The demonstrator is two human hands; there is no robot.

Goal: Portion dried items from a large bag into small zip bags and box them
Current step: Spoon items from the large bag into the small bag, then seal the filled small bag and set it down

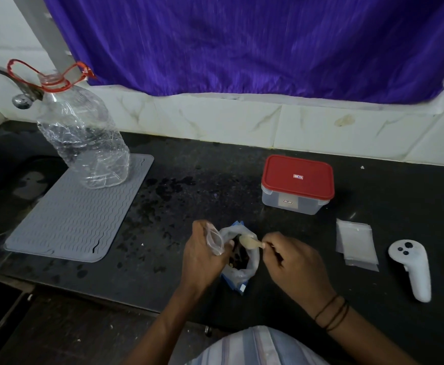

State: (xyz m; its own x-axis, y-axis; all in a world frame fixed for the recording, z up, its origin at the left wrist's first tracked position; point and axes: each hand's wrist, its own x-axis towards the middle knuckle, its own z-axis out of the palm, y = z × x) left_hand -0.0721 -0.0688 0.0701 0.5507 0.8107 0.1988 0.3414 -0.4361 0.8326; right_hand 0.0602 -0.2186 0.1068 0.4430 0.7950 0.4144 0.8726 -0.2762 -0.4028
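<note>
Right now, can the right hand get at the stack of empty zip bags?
Probably yes, once free. The right hand grips a spoon in the large bag; the zip bags lie just right of it on bare counter.

Bare counter (189, 206) between mat (78, 206) and lidded box (297, 184).

Two hands, lower centre: left hand (202, 255) and right hand (292, 262). One large bag (238, 270) of dark dried items between them. One small zip bag (214, 239) in the left hand; one pale spoon (250, 243) in the right. One stack of flat small zip bags (356, 245) at right, exact number not discernible. One red-lidded box (297, 184), centre right. One white controller (412, 267), far right. One clear plastic bottle (84, 135) and one grey ribbed mat (70, 214), left. One tap (22, 100), upper left. One purple curtain (255, 43), top. One black desk (189, 167).
</note>
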